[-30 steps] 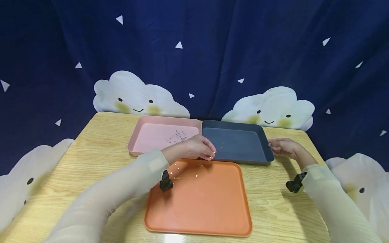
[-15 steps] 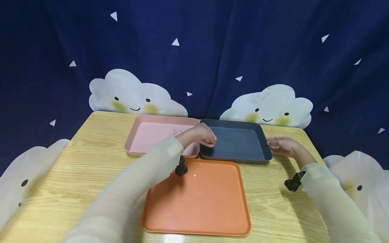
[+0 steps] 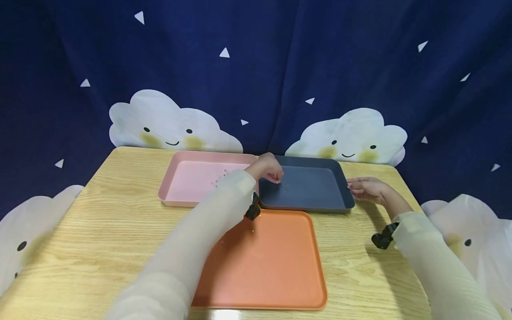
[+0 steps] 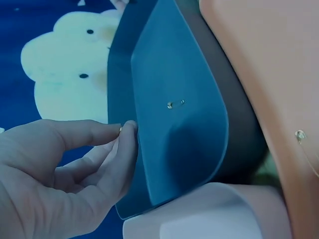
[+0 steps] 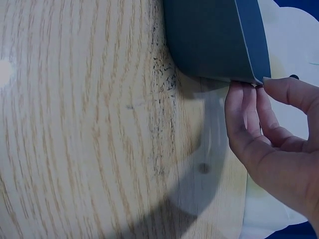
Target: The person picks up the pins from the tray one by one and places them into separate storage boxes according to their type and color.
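Note:
My left hand (image 3: 271, 169) is over the left end of the dark blue-grey tray (image 3: 314, 186). Between its thumb and index fingertip it pinches a safety pin, of which only a gold speck shows in the left wrist view. A gold safety pin (image 4: 176, 104) lies on the floor of that tray, beyond the fingertips. At the tray's right side, my right hand (image 3: 367, 187) grips the rim; in the right wrist view the thumb is at the edge and the fingers (image 5: 239, 107) are against the outer wall.
A pink tray (image 3: 186, 178) with several silver-looking safety pins (image 3: 219, 178) adjoins the dark tray on the left, partly behind my left arm. In front lies an orange tray (image 3: 266, 266) holding gold safety pins (image 4: 300, 135). All stand on a wooden table (image 3: 116, 213).
My left hand has moved from the orange tray's far edge forward over the dark tray, pinching a gold safety pin. My right hand stays at the dark tray's right rim.

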